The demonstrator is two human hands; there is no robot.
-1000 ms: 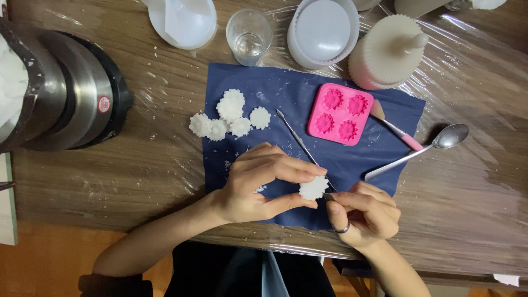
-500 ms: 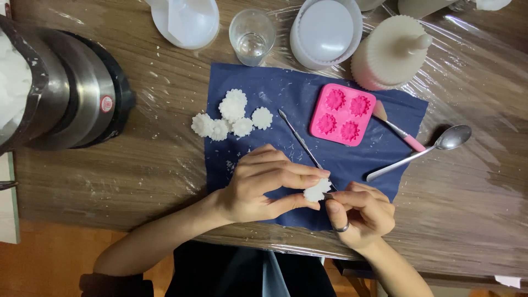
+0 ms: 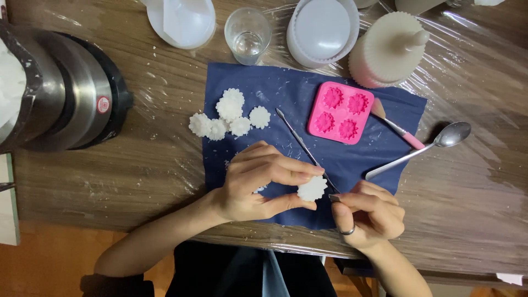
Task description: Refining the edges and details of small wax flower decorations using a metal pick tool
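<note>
Over the dark blue cloth [image 3: 264, 82], near its front edge, we pinch a small white flower-shaped wax piece [image 3: 312, 188] with scalloped rim between our left hand's [image 3: 258, 181] thumb and fingers. Our right hand [image 3: 366, 212], fingers curled narrow, presses a thin metal tool [image 3: 300, 142] against its edge.

Brown wood-grain table [image 3: 110, 181] wrapped in clear, wrinkled plastic film [image 3: 478, 71], glare streaks up and right of grip. White crumbs scattered left of grip. Orange-brown wooden floor [image 3: 49, 258] below table edge, lower left. Soft, even indoor light.
</note>
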